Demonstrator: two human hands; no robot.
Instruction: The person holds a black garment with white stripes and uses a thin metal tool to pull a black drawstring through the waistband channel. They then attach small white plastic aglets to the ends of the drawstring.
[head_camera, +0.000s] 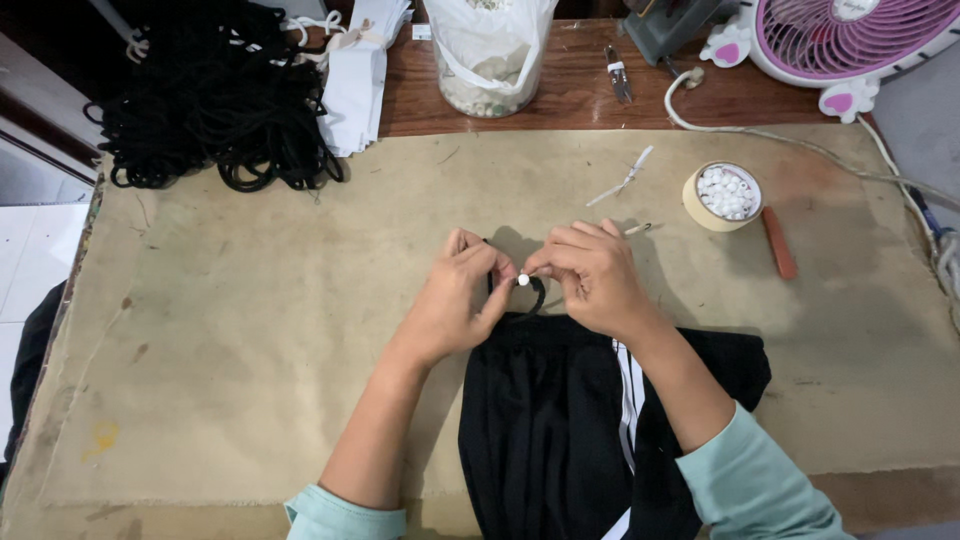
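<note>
A black garment (545, 430) with white stripes lies on the tan cloth-covered table (250, 320) in front of me. At its top edge a black cord (537, 293) loops out. My left hand (455, 305) and my right hand (592, 278) meet just above the garment and pinch the cord between their fingertips. A small white bead (522, 280) sits on the cord, held between the two hands. Which hand grips the bead itself is unclear.
A tape roll filled with white beads (724, 195) stands to the right, beside an orange-red stick (780, 243). A pile of black cords (210, 95), white paper tags (355, 80), a plastic bag (490, 50), a pink fan (850, 35) and a white cable (800, 140) lie at the back.
</note>
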